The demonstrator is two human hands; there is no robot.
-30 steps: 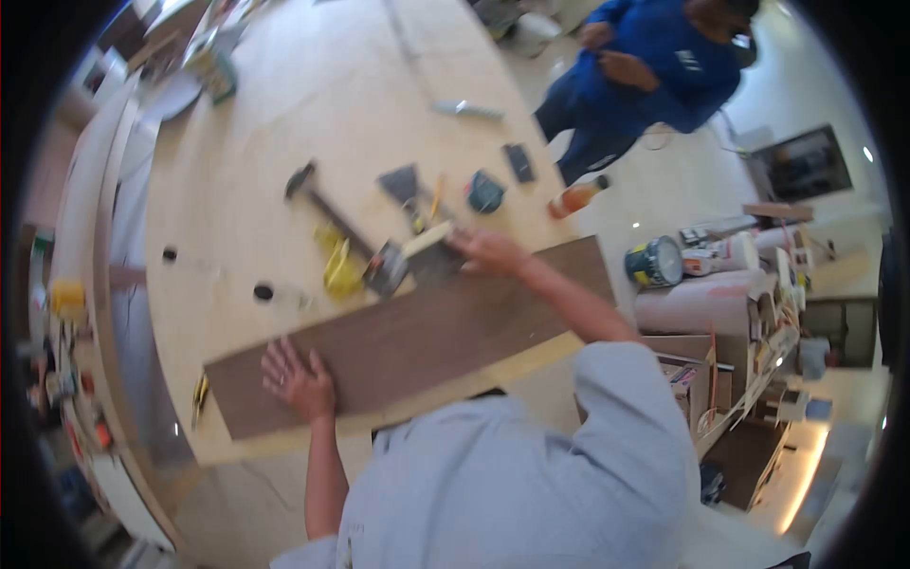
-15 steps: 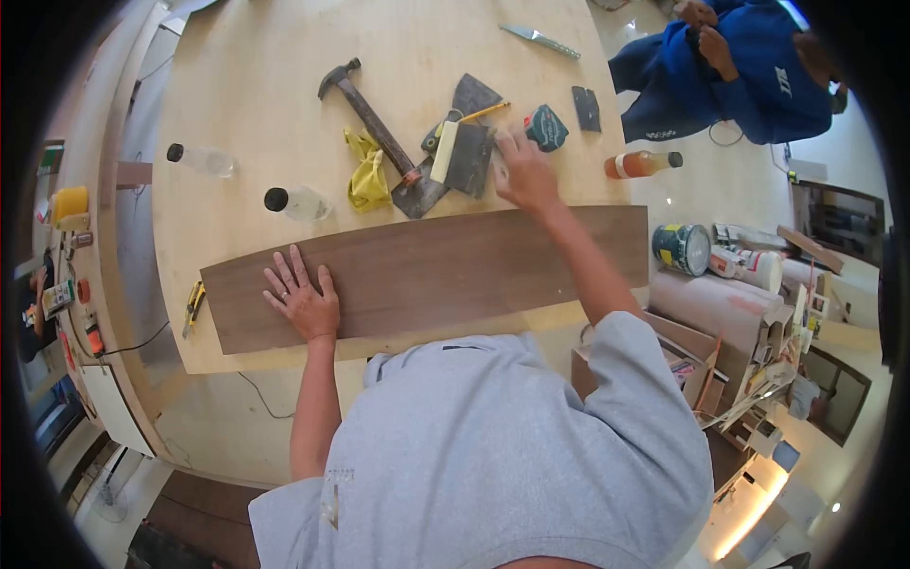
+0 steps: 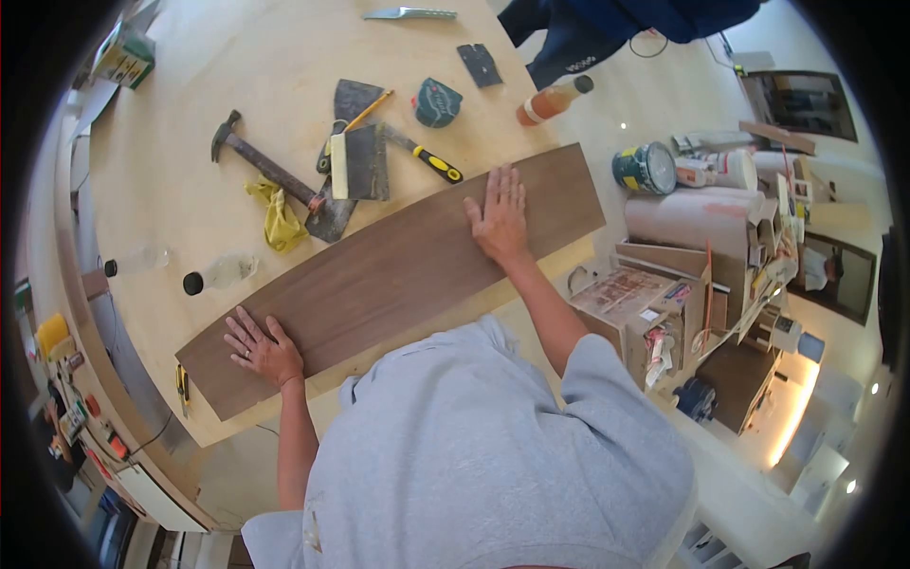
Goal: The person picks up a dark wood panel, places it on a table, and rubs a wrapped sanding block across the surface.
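A long brown wooden board (image 3: pixel 389 270) with a curved far edge lies along the near side of the table. My left hand (image 3: pixel 263 353) rests flat near its left end, fingers spread. Toward the right end, my right hand (image 3: pixel 500 223) also lies flat on the board, fingers stretched to its far edge. Just beyond that hand is a tool with a yellow-and-black handle (image 3: pixel 438 165). Beside it lie a wide-bladed scraper (image 3: pixel 362 165), a pencil (image 3: pixel 368 111), a hammer (image 3: pixel 270 171) and a crumpled yellow cloth (image 3: pixel 281 220). Neither hand grips anything.
Two clear bottles with black caps, the nearer bottle (image 3: pixel 226 273) close to the board, lie at left. A utility knife (image 3: pixel 183 387) sits by the left end. A green tape measure (image 3: pixel 437 102) and an orange-liquid bottle (image 3: pixel 555 101) are farther off. Another person's legs (image 3: pixel 559 47) show beyond.
My right hand has come back from the scrapers onto the board, and the yellow-and-black handle now shows there. My left hand stays on the board. The whole view has turned and shifted.
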